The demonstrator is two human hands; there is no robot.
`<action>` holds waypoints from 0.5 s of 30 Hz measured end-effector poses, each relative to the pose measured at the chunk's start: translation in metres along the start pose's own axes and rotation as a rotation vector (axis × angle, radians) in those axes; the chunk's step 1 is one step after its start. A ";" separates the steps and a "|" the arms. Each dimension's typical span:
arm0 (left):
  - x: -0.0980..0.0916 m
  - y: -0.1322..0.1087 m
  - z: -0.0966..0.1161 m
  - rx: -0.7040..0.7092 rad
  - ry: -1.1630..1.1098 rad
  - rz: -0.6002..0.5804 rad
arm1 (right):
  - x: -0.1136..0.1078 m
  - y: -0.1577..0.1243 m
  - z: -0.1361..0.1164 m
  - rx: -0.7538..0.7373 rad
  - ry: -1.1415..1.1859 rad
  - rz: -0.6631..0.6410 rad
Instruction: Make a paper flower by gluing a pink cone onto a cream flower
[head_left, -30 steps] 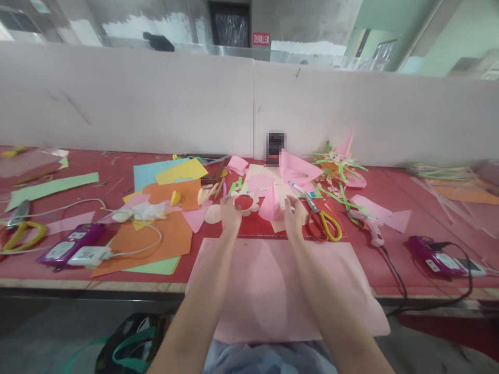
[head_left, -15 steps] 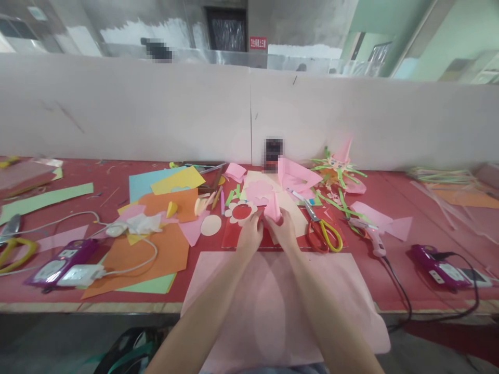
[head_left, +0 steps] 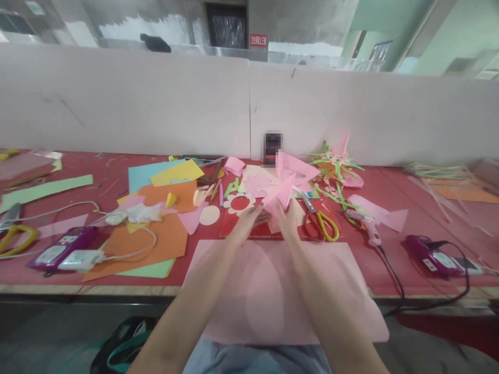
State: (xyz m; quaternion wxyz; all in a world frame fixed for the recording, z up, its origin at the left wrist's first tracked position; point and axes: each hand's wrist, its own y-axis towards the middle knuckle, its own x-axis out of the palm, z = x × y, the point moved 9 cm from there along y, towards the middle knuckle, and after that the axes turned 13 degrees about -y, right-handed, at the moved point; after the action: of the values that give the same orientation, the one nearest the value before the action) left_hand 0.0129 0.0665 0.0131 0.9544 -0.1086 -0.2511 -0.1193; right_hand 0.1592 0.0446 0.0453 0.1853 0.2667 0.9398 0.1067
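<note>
A pink paper cone (head_left: pixel 281 194) is held up between my two hands over the red board. My left hand (head_left: pixel 251 218) has its fingers closed at the cone's lower left side. On the right side, my right hand (head_left: pixel 286 215) grips the same paper with thumb and fingers. Just to the right lie scissors (head_left: pixel 322 223) with red and yellow handles. A cream flower ring (head_left: pixel 239 204) rests to the left, on the red board (head_left: pixel 230 228). Behind the hands are a pale pink flower cutout (head_left: pixel 257 185) and a folded pink paper piece (head_left: pixel 296 169).
A decorated figure with a pink cone hat (head_left: pixel 338 158) stands at the back right. A glue gun (head_left: pixel 370 228) and purple power strips (head_left: pixel 434 257) with cords lie right and left. Orange paper sheets (head_left: pixel 144 246) cover the left; a white partition (head_left: pixel 125 104) rises behind.
The pink paper in my hands has turned and tilted to the right, showing a wider cone. My right hand has shifted with it. The whole view has moved slightly.
</note>
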 end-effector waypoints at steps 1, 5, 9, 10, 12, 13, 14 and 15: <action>0.007 -0.001 -0.002 -0.016 -0.013 -0.069 | 0.004 -0.002 -0.001 -0.011 0.038 -0.038; 0.009 -0.001 -0.005 -0.049 -0.073 -0.105 | 0.017 -0.009 0.000 -0.005 0.182 -0.207; -0.001 0.002 -0.003 -0.068 -0.188 0.011 | -0.020 -0.004 0.004 -0.070 -0.002 0.003; -0.003 0.003 -0.003 -0.070 -0.195 0.032 | -0.040 -0.003 0.007 -0.062 -0.111 0.133; -0.003 0.003 -0.002 -0.073 -0.191 0.041 | -0.076 -0.006 0.014 0.011 -0.367 0.344; -0.002 0.003 -0.002 -0.075 -0.184 0.035 | -0.092 -0.009 0.019 0.093 -0.490 0.418; -0.002 0.003 -0.002 -0.078 -0.178 0.026 | -0.102 -0.011 0.024 0.170 -0.597 0.439; -0.001 0.003 -0.003 -0.082 -0.173 0.017 | -0.107 -0.012 0.028 0.227 -0.686 0.409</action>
State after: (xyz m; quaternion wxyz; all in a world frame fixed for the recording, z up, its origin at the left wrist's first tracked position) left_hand 0.0144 0.0688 0.0100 0.9248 -0.1598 -0.3267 -0.1116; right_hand 0.2495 -0.0203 0.0470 0.4322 0.4867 0.7569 -0.0583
